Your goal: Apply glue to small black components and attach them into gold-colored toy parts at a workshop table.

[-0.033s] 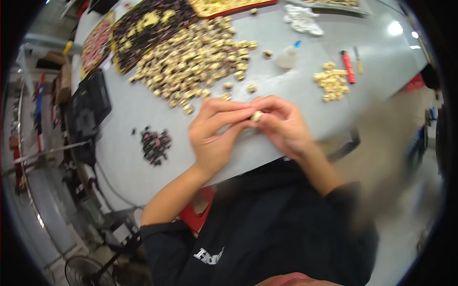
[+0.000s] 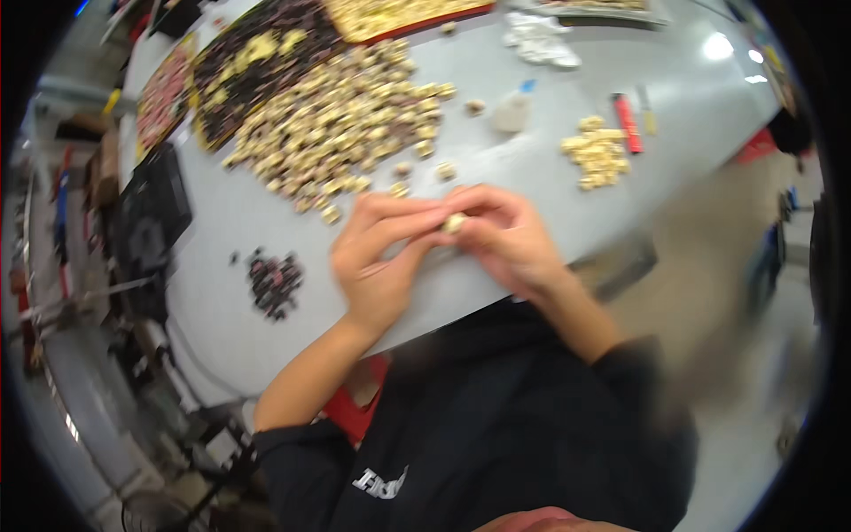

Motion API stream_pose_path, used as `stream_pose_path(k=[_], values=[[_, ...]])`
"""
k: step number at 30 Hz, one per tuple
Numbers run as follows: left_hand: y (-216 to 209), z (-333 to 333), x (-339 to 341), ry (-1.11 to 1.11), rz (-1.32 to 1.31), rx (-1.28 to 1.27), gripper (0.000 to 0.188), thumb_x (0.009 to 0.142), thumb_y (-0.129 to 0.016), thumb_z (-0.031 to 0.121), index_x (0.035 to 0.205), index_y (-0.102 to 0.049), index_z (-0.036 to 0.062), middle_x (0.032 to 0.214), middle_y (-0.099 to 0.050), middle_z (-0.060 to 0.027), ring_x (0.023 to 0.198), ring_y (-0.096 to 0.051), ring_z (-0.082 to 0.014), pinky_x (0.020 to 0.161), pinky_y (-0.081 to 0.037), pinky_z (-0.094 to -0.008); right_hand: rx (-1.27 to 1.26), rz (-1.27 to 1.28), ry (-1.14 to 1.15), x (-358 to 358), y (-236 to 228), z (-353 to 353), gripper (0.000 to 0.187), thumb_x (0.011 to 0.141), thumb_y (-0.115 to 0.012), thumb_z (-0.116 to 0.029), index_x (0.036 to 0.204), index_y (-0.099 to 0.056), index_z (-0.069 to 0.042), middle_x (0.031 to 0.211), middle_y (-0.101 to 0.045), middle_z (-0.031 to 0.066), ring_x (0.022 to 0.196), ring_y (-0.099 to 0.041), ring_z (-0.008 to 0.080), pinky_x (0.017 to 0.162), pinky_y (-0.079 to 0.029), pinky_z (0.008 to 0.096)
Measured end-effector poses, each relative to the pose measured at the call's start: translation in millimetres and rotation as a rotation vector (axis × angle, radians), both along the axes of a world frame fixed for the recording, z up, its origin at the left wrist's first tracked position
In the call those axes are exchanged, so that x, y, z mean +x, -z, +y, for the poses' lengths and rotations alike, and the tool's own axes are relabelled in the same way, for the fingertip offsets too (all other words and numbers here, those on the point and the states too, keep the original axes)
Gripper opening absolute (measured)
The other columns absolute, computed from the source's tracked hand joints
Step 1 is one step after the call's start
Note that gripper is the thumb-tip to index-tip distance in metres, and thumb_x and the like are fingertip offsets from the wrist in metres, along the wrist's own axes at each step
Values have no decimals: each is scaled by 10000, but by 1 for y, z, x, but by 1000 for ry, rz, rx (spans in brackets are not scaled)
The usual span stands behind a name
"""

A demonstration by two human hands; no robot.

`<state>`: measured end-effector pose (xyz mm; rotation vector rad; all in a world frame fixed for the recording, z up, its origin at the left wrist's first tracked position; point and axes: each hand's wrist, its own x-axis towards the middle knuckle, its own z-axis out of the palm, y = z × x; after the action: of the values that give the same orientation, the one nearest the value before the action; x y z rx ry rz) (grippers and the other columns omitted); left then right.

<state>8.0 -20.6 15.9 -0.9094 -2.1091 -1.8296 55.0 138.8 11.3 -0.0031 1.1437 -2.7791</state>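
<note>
My left hand [image 2: 379,253] and my right hand [image 2: 510,235] meet over the table's near edge. Between their fingertips they pinch a small cream-coloured block [image 2: 455,222]; fingers cover part of it. Just beyond lies a wide heap of similar small cream blocks [image 2: 332,124], many with darker sides. A few loose blocks [image 2: 445,170] sit between that heap and my hands. To the left is a little pile of black and pinkish bits [image 2: 275,282]. On the right rests a smaller pile of pale yellow pieces [image 2: 595,155].
Beside the yellow pile lie a red stick-shaped tool [image 2: 627,124] and a thin yellowish tool [image 2: 648,111]. A translucent bottle with a blue tip [image 2: 511,114] and crumpled white cloth [image 2: 538,40] stand farther back. Filled trays [image 2: 409,37] line the far side; a black device [image 2: 160,195] flanks the left edge.
The whole view has shifted a little, so table and hands appear slightly farther left. Both hands keep the same pinch on the small block.
</note>
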Motion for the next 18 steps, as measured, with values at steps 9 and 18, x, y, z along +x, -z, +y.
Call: stream_pose_path(k=[9, 18], values=[[-11, 7, 11, -80, 226, -107, 324, 593, -747, -90, 889, -695, 30, 835, -654, -75, 724, -569, -198, 640, -462, -264, 101, 24, 34, 3, -6, 1, 148, 825, -620, 26, 971, -602, 47, 961, -604, 117, 911, -599, 177, 812, -510, 298], [-8, 4, 10, -111, 257, -138, 332, 572, -768, -60, 885, -694, 24, 805, -650, -62, 693, -547, -188, 612, -448, -257, 107, 7, 31, 1, -4, 5, 156, 795, -660, 30, 935, -591, 30, 915, -631, 109, 862, -617, 161, 799, -503, 279]])
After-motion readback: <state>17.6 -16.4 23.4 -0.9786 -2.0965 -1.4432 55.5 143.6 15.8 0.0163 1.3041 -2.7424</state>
